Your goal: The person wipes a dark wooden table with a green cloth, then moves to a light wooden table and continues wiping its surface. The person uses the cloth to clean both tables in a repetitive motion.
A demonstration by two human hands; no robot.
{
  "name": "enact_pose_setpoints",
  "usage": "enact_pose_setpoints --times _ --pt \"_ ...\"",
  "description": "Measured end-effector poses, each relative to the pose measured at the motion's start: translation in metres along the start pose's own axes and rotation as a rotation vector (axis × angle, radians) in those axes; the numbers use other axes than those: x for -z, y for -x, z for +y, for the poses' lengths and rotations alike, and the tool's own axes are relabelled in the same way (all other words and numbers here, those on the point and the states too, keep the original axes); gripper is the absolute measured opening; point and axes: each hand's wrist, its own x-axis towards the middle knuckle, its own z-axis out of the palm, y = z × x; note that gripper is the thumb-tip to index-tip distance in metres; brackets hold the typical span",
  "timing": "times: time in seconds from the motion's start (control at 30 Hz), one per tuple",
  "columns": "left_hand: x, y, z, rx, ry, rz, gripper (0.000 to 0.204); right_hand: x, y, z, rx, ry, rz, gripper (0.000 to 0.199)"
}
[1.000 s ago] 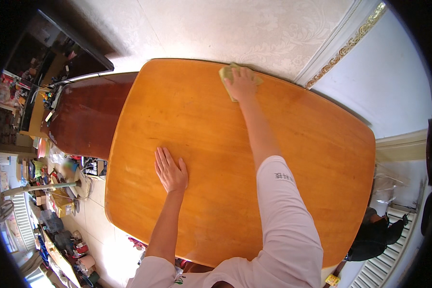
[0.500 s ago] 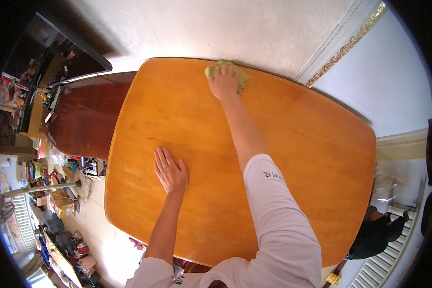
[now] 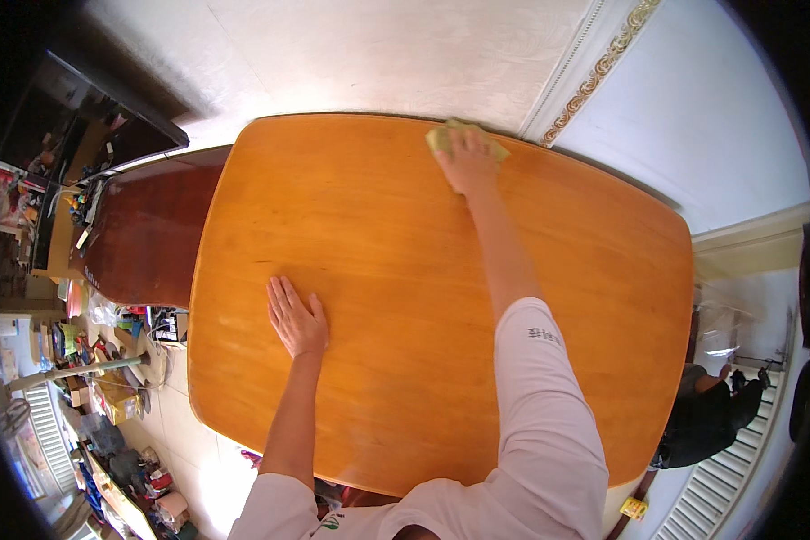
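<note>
An orange-brown wooden table (image 3: 378, 243) with rounded corners fills the middle of the view. My right hand (image 3: 466, 162) reaches to its far edge and presses a yellow-green cloth (image 3: 441, 140) against the top, fingers closed over it. Parts of the cloth stick out on both sides of the hand. My left hand (image 3: 297, 317) lies flat on the left part of the tabletop, fingers stretched out, holding nothing.
Behind the table's far edge rises a pale wall (image 3: 351, 54) with a gold-patterned trim strip (image 3: 598, 76). A dark red table (image 3: 153, 225) adjoins on the left, near a black screen (image 3: 108, 108). Boxes and clutter (image 3: 108, 387) cover the lower-left floor; a radiator (image 3: 715, 481) stands at right.
My right hand has slid the cloth to the right along the far edge. The view has shifted slightly; my left hand still rests flat on the table.
</note>
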Motion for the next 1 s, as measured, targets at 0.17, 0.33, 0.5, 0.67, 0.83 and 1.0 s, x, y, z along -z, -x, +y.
enact_pose_setpoints --times 0.17,0.33,0.5,0.67,0.83,1.0 --pt "0.000 0.001 -0.001 0.000 -0.008 0.004 0.065 0.028 0.049 0.116 -0.279 0.061 0.006 0.067" --pt "-0.002 -0.001 -0.002 -0.025 -0.023 0.024 0.065 0.036 0.106 0.207 -0.584 0.223 0.035 0.070" --pt "-0.004 0.000 0.006 -0.037 -0.030 0.035 0.064 0.023 0.108 0.164 -0.571 0.338 0.204 0.066" --pt "-0.002 0.001 0.003 -0.002 -0.041 0.019 0.064 0.029 0.072 -0.002 -0.107 0.010 0.212 0.060" --pt "-0.004 -0.002 0.007 -0.014 -0.044 0.034 0.064 -0.007 0.088 -0.122 0.178 -0.100 0.073 0.063" --pt "-0.008 -0.003 -0.002 0.002 -0.037 0.031 0.064 -0.009 0.108 -0.100 0.406 -0.192 -0.009 0.062"
